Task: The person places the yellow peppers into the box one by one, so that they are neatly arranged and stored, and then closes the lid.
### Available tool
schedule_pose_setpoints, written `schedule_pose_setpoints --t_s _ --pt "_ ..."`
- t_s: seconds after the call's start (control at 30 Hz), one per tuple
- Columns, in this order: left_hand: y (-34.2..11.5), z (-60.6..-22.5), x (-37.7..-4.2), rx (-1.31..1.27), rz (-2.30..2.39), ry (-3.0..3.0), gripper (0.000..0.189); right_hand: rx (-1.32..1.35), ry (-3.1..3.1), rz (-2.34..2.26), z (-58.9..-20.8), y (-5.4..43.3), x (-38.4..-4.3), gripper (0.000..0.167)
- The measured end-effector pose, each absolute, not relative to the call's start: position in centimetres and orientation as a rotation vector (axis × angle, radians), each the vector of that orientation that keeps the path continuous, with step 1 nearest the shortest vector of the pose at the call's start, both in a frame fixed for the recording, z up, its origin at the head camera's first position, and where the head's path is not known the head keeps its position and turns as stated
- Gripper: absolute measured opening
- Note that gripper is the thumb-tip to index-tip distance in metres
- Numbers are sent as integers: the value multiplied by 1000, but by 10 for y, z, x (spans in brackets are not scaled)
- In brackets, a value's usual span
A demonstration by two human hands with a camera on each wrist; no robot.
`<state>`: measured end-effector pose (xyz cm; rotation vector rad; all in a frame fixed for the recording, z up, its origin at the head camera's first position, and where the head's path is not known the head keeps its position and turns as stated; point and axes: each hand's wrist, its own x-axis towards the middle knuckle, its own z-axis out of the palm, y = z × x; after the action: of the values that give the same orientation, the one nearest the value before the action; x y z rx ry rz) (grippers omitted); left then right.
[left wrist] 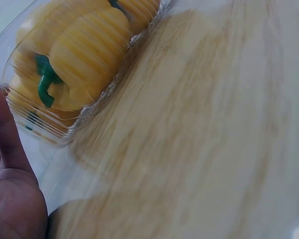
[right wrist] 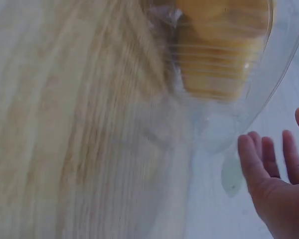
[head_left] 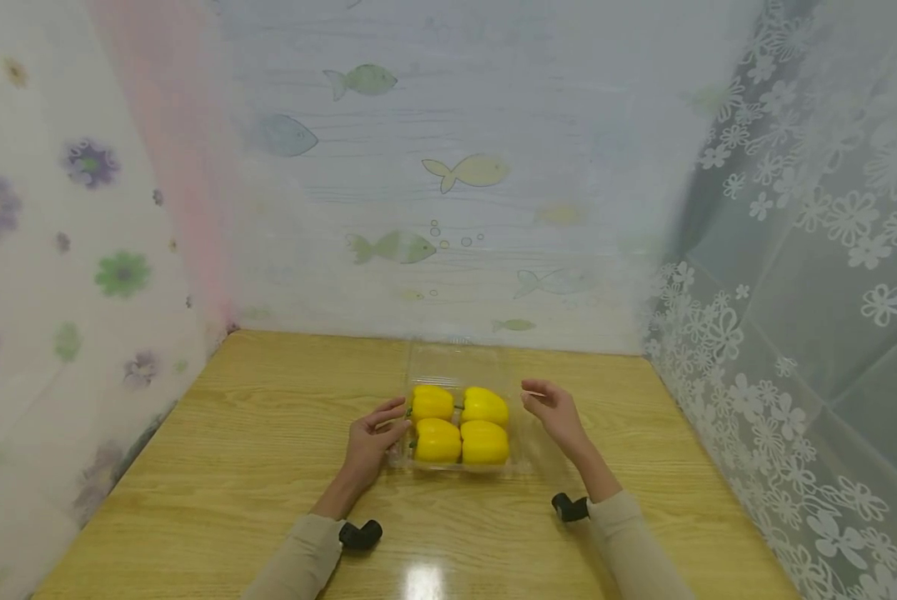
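Several yellow bell peppers (head_left: 484,443) sit in two rows inside a clear plastic clamshell box (head_left: 448,468), whose lid (head_left: 459,364) stands folded back on the far side. At the box's left wall is my left hand (head_left: 369,442), fingers extended with the tips right at the rim. The left wrist view shows a green pepper stem (left wrist: 47,82) through the ribbed wall. My right hand (head_left: 557,417) is held off to the right of the box, its fingers loosely bent with nothing between them. In the right wrist view its fingertips are near the box's edge.
The box stands on a wood-grain table (head_left: 268,400). A fish-print curtain (head_left: 448,208) hangs along the back edge, with a flower-print curtain (head_left: 81,250) on the left and a sheer flowered one (head_left: 794,333) on the right. Black wrist cameras (head_left: 361,536) sit at both cuffs.
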<state>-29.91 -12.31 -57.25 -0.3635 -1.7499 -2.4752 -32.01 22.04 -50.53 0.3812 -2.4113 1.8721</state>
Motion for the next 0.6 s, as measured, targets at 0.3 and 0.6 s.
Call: schedule_pose_setpoints --t_s 0.3,0.6 --pt "-121 -573 -299 -349 -2472 -1731 38 283 -2495 1995 -510 222 -343 58" --pt "-122 -573 -299 -343 -2449 -1762 39 323 -2648 2057 -512 221 -365 61"
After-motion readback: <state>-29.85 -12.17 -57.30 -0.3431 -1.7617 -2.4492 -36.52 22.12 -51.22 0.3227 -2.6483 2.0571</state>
